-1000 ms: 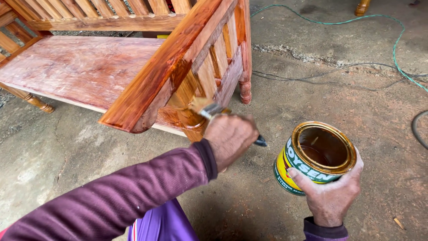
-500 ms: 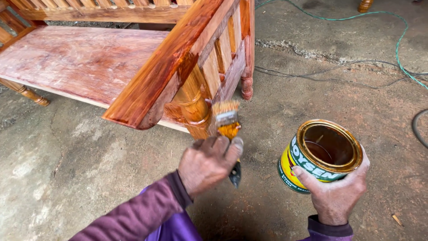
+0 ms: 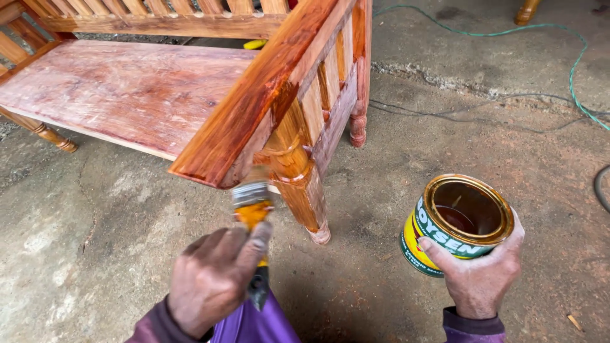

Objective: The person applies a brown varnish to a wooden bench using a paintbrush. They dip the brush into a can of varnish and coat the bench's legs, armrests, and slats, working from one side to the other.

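Observation:
My left hand (image 3: 213, 279) grips a paintbrush (image 3: 253, 209) with an orange handle; its bristles touch the underside of the front end of the wooden bench's armrest (image 3: 254, 111). The armrest and the turned front leg (image 3: 298, 184) shine with wet reddish-brown varnish. My right hand (image 3: 480, 276) holds an open round can (image 3: 457, 222) of dark varnish from below, to the right of the leg and above the ground. The bench seat (image 3: 121, 89) looks pale and dull.
The bench stands on a rough concrete floor (image 3: 95, 222). A green cord (image 3: 572, 70) and thin dark wires (image 3: 445, 114) run across the floor behind the can. A second turned leg (image 3: 51, 136) stands at the left. Another furniture leg (image 3: 527, 11) shows at the top right.
My left hand has moved left and lower, bringing the brush from the front leg to the underside of the armrest's end. The can has stayed at the right.

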